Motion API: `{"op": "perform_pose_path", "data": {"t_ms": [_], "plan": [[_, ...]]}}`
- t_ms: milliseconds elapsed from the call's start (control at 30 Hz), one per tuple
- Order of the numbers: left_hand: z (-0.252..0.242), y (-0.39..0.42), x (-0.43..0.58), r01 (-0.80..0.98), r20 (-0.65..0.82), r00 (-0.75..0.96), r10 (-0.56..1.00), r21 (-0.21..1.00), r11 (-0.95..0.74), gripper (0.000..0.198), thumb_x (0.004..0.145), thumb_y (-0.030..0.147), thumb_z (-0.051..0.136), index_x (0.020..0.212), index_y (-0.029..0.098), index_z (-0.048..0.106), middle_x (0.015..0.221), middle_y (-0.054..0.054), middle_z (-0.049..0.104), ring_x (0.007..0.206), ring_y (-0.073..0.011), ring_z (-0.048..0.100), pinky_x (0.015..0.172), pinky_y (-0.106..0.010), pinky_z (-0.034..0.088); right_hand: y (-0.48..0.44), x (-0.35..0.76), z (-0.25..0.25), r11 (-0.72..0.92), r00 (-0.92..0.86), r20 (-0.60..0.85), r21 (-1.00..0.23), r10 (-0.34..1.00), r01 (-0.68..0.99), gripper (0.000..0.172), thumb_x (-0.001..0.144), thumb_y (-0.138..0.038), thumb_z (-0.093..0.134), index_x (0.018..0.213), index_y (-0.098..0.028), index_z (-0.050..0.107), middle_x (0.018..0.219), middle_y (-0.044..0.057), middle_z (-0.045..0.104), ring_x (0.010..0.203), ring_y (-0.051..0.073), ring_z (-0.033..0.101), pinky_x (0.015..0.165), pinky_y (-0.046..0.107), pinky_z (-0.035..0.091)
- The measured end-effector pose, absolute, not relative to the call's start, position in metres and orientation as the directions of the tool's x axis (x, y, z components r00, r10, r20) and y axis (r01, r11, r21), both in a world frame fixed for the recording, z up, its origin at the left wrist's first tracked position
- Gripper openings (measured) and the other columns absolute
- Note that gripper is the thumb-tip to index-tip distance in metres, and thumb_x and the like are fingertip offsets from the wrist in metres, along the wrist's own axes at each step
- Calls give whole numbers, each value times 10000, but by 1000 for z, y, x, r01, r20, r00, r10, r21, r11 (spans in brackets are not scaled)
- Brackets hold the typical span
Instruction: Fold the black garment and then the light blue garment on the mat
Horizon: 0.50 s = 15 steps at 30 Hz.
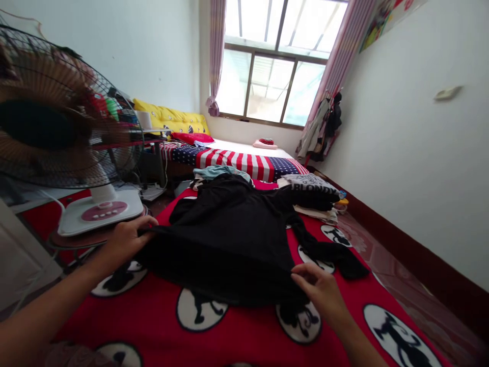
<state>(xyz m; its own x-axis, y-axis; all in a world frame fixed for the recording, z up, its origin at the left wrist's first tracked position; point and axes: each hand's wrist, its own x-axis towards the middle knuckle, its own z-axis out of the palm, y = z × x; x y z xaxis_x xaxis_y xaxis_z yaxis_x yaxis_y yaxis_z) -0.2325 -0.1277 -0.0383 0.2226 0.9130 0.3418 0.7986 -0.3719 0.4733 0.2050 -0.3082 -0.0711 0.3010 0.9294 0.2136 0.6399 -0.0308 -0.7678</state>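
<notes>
A black long-sleeved shirt [233, 229] is spread over a red blanket [160, 321] printed with round monkey patches. Its hem faces me and looks lifted off the blanket at the left. My left hand [132, 237] pinches the hem's left corner. At the right corner, my right hand [315, 283] grips the fabric between thumb and fingers. One sleeve [336, 255] stretches out to the right; the other is mostly hidden on the left side. The neck end points away from me, close to a light blue garment [221, 172].
Folded clothes [313, 191] are stacked at the far right of the blanket. A standing fan [103, 206] sits on a stool at the left. Behind lies a second bed [244, 162] under the window. Coats [321, 127] hang by the right wall.
</notes>
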Motion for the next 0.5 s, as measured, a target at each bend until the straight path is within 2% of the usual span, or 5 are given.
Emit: {"op": "perform_pose_path", "data": {"t_ms": [167,267,367,433,500], "plan": [[-18,-142,-221,745,363,223,905,535,-398,297,742,427,508,912,205,610,826,-2,713,820,-202,642,732,-232,412,-319,241,-32,-166,230,-35,-797,973,581,296,670,-433,687,804,-170,670,642,-1,612,555,125,534,508,225,412],[-18,-150,-208,732,352,247,903,542,-412,292,720,397,492,893,211,635,804,7,713,774,-197,641,706,-229,417,-328,235,-40,-155,222,-3,-724,975,672,387,704,-444,646,982,-176,660,820,39,649,618,140,568,582,256,469],[-22,-152,-201,736,352,231,907,546,-400,290,687,386,496,868,224,654,792,12,715,762,-202,644,703,-232,425,-336,210,-69,-97,180,89,-574,980,813,729,630,-365,706,1312,-231,486,1271,103,529,983,232,603,827,345,499],[-22,-151,-201,740,360,196,912,556,-378,299,689,402,499,876,230,657,801,7,720,785,-210,651,713,-238,430,-339,190,-89,-61,142,144,-461,979,885,905,569,-328,750,1394,-279,382,1473,97,320,1261,305,432,977,423,426],[-21,-149,-203,750,379,149,913,559,-354,313,700,421,498,894,232,654,813,0,724,809,-217,656,720,-246,431,-338,173,-101,-15,102,214,-375,971,927,922,571,-304,758,1403,-302,362,1527,74,218,1358,323,290,1036,471,368]]}}
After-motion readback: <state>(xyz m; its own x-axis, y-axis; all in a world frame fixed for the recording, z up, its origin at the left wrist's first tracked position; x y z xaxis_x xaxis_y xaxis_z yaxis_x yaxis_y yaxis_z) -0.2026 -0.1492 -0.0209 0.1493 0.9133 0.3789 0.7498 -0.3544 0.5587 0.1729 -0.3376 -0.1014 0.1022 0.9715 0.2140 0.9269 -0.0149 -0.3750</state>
